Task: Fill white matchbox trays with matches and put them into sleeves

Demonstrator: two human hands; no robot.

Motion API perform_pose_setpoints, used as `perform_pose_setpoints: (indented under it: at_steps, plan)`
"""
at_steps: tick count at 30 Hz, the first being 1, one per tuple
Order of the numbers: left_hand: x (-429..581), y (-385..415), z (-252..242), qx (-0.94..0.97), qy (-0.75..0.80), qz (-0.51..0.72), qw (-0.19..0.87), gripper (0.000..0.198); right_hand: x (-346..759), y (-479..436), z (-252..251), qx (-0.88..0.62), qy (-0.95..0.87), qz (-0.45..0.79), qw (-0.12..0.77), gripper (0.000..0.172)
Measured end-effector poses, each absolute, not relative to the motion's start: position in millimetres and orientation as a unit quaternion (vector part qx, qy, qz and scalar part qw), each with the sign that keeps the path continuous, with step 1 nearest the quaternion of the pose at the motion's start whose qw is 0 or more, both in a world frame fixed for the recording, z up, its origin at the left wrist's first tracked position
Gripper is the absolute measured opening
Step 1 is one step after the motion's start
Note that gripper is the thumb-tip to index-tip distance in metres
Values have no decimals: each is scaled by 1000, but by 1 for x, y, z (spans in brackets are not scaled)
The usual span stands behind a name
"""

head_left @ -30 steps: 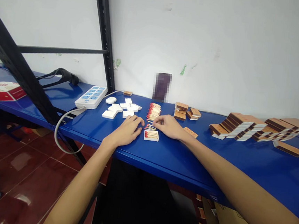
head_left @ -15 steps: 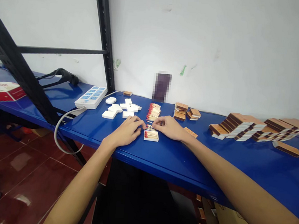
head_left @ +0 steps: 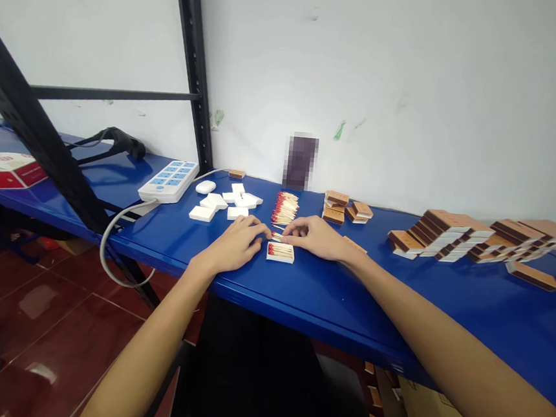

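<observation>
A white matchbox tray filled with red-tipped matches lies on the blue table. Just behind it, my left hand and my right hand meet fingertip to fingertip over a small bunch of loose matches, fingers curled and pinched on them. A larger pile of loose matches lies further back. Several empty white trays sit to the left of my left hand.
Brown matchbox sleeves lie behind my right hand; long rows of stacked boxes run along the right. A white power strip with its cable, a black shelf post and a red-and-white box are at left.
Both hands have drawn slightly closer over the loose matches, the right fingertips reaching left. Otherwise nothing has moved.
</observation>
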State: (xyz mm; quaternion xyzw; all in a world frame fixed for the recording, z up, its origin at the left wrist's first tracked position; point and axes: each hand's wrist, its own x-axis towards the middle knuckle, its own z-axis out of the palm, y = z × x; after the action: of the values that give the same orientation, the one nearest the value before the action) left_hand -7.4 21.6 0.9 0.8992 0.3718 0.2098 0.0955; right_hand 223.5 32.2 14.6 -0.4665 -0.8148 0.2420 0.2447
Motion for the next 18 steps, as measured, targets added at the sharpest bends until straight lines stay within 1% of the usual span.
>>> perform_pose_setpoints:
  at_steps: [6, 10, 14, 18]
  plan:
    - [-8, 22, 5, 901, 364, 212, 103, 28, 225, 35, 13, -463, -816, 244, 244, 29]
    - [-5, 31, 15, 909, 363, 176, 99, 29, 225, 37, 13, -460, -816, 249, 246, 29]
    - [0, 48, 19, 920, 354, 139, 100, 34, 226, 38, 12, -467, -816, 238, 244, 28]
    - [6, 58, 19, 933, 325, 126, 91, 30, 225, 37, 12, -466, -818, 231, 246, 25]
